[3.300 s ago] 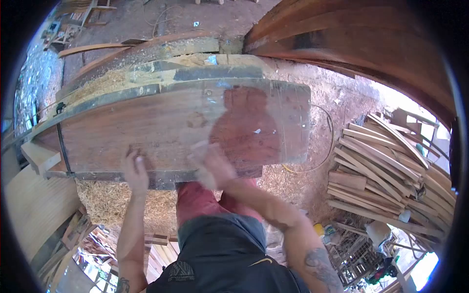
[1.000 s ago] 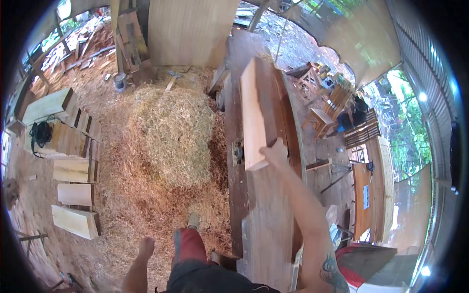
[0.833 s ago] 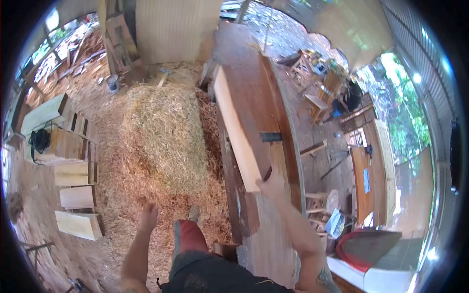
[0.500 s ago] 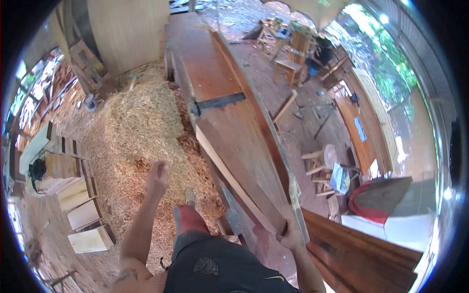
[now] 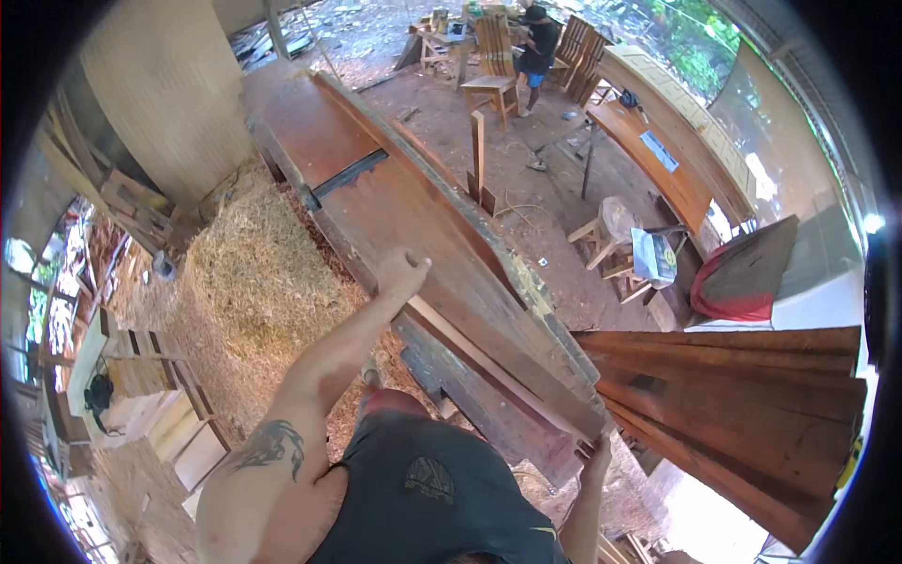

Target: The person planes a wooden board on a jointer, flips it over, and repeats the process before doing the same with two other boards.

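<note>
A long brown plank [image 5: 507, 362] with a pale edge lies lengthwise on a long wooden bench [image 5: 315, 127]. My left hand [image 5: 402, 274] is closed on the plank toward its far end, with the forearm reaching over the shavings. At the near end, my right hand [image 5: 592, 456] grips the plank, its fingers at the edge. A dark strip [image 5: 349, 177] crosses the bench beyond my left hand. The plank's underside is hidden.
Wood shavings [image 5: 268, 263] are piled left of the bench. Stacked boards [image 5: 178, 423] stand at the far left. Large dark boards [image 5: 723, 404] jut out at the right. A person [image 5: 537, 52] stands near chairs at the back, beyond a stool [image 5: 615, 221].
My left hand has moved from above the shavings onto the plank. My right hand still holds the near end. The view has shifted, with the bench now farther left at its far end.
</note>
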`<state>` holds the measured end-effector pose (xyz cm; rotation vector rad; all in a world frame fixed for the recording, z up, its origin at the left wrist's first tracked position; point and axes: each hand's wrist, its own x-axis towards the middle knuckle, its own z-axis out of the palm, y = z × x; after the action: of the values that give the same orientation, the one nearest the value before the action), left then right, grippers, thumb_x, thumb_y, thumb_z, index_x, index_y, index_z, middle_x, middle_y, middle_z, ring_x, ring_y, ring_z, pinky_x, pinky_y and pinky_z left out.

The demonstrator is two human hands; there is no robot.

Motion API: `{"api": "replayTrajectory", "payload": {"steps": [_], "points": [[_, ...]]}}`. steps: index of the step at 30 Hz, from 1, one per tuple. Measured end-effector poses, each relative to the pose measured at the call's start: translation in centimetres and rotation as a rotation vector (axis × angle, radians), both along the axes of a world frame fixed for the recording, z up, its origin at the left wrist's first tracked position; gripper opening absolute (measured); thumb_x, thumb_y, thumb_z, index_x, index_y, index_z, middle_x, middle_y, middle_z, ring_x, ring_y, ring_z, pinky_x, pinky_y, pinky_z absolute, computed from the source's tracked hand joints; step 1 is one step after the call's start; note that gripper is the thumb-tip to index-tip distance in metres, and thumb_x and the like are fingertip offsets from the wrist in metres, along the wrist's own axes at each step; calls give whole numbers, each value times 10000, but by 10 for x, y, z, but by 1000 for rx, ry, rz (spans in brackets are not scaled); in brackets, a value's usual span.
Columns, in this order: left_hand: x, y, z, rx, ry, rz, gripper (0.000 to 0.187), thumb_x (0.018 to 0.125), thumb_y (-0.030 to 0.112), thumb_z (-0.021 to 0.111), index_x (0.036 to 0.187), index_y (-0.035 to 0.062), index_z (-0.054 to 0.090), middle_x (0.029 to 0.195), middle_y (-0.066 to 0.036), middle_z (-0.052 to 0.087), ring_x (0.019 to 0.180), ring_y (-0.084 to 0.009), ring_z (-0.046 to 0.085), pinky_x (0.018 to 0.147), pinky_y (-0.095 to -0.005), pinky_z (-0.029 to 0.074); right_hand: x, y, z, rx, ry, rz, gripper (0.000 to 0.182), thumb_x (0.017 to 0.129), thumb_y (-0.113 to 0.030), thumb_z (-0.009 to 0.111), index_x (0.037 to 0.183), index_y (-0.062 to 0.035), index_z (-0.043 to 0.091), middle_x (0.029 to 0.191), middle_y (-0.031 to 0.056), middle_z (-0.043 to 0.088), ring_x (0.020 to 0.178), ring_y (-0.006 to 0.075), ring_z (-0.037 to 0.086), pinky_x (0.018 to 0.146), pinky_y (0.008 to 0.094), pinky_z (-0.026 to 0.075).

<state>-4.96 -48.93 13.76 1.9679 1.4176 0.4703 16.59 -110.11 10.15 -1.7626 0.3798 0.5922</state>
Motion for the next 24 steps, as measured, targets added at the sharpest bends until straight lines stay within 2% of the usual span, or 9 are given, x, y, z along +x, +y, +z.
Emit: {"api": "replayTrajectory", "payload": {"steps": [6,9,10,11,12,13,17,21,24], "points": [[34,-47,9,-101,-188,-142,437,848,369,827,1126,49,720,1088,-165,777,1074,-341,740,958,-445,569,-31,-15,8,-69,-141,-360,698,1008,-686,558,1400,-114,632,1239,72,675,978,216,657,755,359,483],[14,-67,-29,-82,-263,-224,419,846,280,823,1168,44,695,1148,-178,768,1116,-348,732,985,-445,563,-46,-106,-33,-69,142,-217,725,979,-706,568,1396,-121,658,1227,101,714,1098,231,626,834,416,468],[4,-71,-43,-71,-271,-252,424,846,252,820,1189,42,685,1170,-183,764,1131,-352,729,996,-445,560,-67,-99,-32,-1,149,-321,554,981,-641,613,1180,-135,716,942,50,719,864,192,627,765,409,465],[-6,-71,-44,-204,-199,-256,511,858,241,813,1295,38,642,1272,-203,737,1223,-357,701,1055,-437,542,-93,-76,-23,-27,120,-374,404,979,-582,645,927,-183,661,693,-25,580,688,157,552,739,420,460],[-15,-72,-54,-226,-201,-243,538,860,243,812,1320,33,630,1296,-209,727,1246,-355,691,1072,-432,534,-111,-84,-34,0,149,-433,455,932,-617,649,739,-214,560,618,-31,514,578,149,484,578,337,407],[-23,-73,-67,-247,-205,-229,565,862,245,812,1345,27,619,1321,-216,718,1268,-354,681,1090,-427,526,-121,-89,-54,26,201,-495,374,982,-490,642,752,-231,502,614,-50,459,592,138,497,589,360,407],[-32,-63,-87,-310,-162,-245,689,864,267,812,1446,-4,561,1388,-243,683,1341,-342,642,1151,-421,485,-128,-62,-79,207,279,-397,347,992,-396,577,713,-233,451,559,-72,402,439,93,347,423,276,200],[-23,-42,-92,-295,-121,-331,798,848,326,791,1526,14,509,1504,-291,581,1434,-398,540,1227,-463,405,-110,-2,-80,258,323,-407,330,987,-299,553,689,-205,448,555,-66,396,416,86,337,393,279,200],[-4,-44,-100,177,315,-305,765,888,350,729,1541,22,504,1634,-304,414,1541,-435,369,1290,-537,278,-91,48,-83,265,303,-371,294,966,-218,563,686,-160,495,551,-40,407,399,89,343,377,264,223]]}}
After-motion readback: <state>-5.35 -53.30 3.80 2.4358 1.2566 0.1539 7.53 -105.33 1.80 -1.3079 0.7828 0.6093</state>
